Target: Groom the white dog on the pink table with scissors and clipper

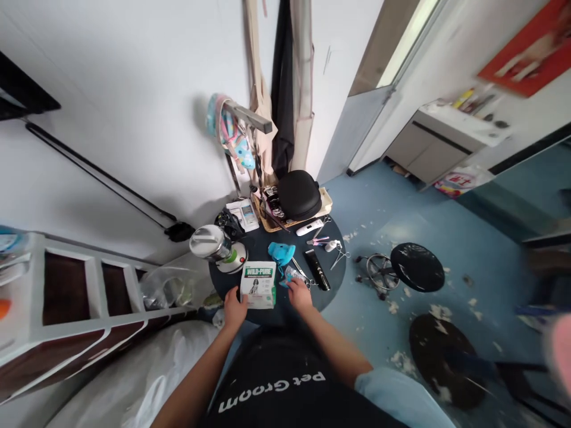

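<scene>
My left hand [235, 308] is at the lower left edge of a white and green WILD-PURE pouch [259, 285], thumb and fingers apart. The pouch lies on the round dark table, a dog pictured on its front. My right hand [300, 295] is closed, fingertips pinching a small clear and blue plastic packet [292, 274]. Just beyond it lies a blue drawstring bag [281, 253]. Scissors [301, 270] rest beside the packet, partly hidden by it and my hand. A black hair clipper [317, 270] lies to their right.
A wicker tray [285, 226] holds a black case [298, 195] at the back. A lidded canister device [212, 244] stands on the left, and a white handheld device [309, 227] lies towards the back right. A wheeled stool [417, 267] stands on the hair-strewn floor.
</scene>
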A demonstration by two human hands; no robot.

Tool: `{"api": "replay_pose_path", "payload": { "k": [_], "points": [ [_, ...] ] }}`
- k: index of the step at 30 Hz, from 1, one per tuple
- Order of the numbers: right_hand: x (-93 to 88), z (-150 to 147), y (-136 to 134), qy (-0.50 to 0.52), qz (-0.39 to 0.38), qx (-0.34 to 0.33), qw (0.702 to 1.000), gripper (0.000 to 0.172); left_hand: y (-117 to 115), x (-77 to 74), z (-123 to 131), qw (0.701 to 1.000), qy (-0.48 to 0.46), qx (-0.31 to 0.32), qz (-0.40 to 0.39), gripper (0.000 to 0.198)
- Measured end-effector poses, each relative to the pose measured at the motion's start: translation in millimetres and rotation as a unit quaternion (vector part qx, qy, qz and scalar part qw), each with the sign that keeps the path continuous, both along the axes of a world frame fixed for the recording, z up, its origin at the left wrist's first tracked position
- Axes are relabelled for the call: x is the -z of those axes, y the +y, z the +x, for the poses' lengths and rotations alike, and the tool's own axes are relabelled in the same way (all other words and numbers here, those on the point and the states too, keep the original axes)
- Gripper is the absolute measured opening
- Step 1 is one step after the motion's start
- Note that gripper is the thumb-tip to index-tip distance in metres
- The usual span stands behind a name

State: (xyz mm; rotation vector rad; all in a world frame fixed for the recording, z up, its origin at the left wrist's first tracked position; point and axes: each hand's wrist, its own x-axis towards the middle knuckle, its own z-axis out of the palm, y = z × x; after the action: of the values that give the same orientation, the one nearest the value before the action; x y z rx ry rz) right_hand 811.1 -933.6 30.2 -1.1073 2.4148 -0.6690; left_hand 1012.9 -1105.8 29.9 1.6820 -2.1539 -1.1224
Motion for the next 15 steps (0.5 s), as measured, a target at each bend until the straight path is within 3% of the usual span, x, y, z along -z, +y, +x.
{"api": "replay_pose_path", "payload": {
  "k": [2,3,5,7,9,11,13,15],
  "points": [
    [-6.7,16,15,0.015,-0.024,0.004,1.000,0.034,17,-9.8,2,0.997,0.067,0.005,0.046,0.038],
    [-10.4,26,22,0.024,-0.044,0.003,0.999,0.034,28,-14.1,2,0.987,0.105,0.009,0.123,0.038],
    [-18.0,50,37,0.039,-0.105,-0.025,0.993,0.034,53,-20.4,1,0.932,0.168,0.030,0.321,0.047],
    [-26.2,77,52,0.051,-0.164,-0.069,0.983,0.034,78,-22.9,-1,0.890,0.197,0.083,0.402,0.054],
    [-34.4,104,69,0.051,-0.186,-0.102,0.976,0.031,98,-22.6,0,0.902,0.192,0.152,0.354,0.051],
    [-41.4,128,88,0.037,-0.185,-0.086,0.978,0.027,115,-21.8,6,0.920,0.172,0.212,0.283,0.044],
    [-46.7,144,108,0.021,-0.191,0.006,0.981,0.029,127,-22.7,14,0.917,0.161,0.262,0.253,0.037],
    [-50.6,151,126,-0.004,-0.190,0.148,0.971,0.033,139,-26.2,23,0.908,0.152,0.318,0.227,0.030]
  ]
}}
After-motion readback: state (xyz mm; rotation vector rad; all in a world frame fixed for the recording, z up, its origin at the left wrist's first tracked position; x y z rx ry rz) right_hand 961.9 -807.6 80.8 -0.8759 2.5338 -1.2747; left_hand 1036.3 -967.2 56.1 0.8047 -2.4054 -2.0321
